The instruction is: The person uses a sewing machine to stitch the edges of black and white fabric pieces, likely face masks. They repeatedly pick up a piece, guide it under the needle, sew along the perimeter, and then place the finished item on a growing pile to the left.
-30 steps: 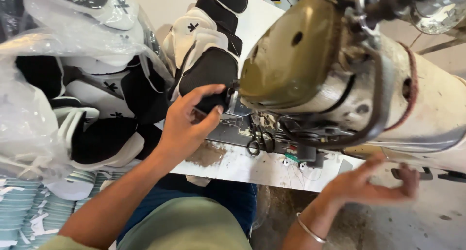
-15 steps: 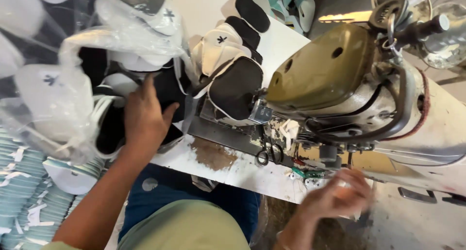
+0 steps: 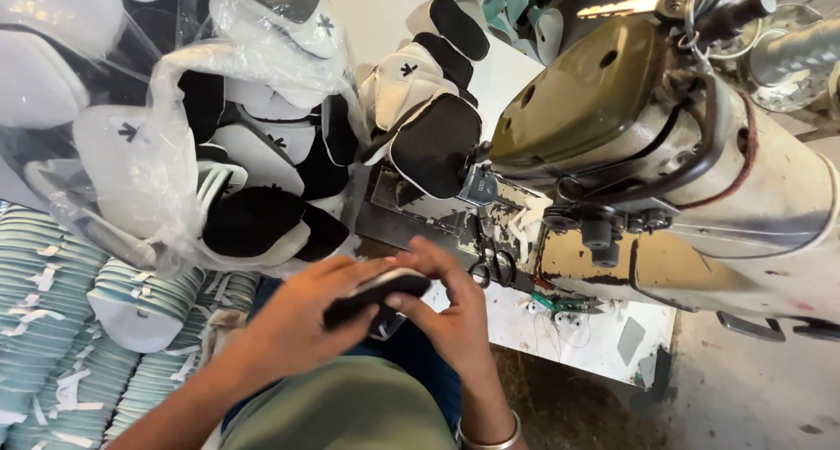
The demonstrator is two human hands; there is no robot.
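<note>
Both your hands, left (image 3: 302,314) and right (image 3: 451,314), pinch one black piece (image 3: 376,294), fingers clamped, just below the sewing machine (image 3: 647,153).

sewing machine (image 3: 665,153) cut off at right (needle area hidden).

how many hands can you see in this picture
2. The left hand and the right hand meet low in the middle, both gripping one black and white shoe piece in front of the sewing machine.

Clear plastic bag (image 3: 166,153) upper left, holding black-and-white pieces
</note>
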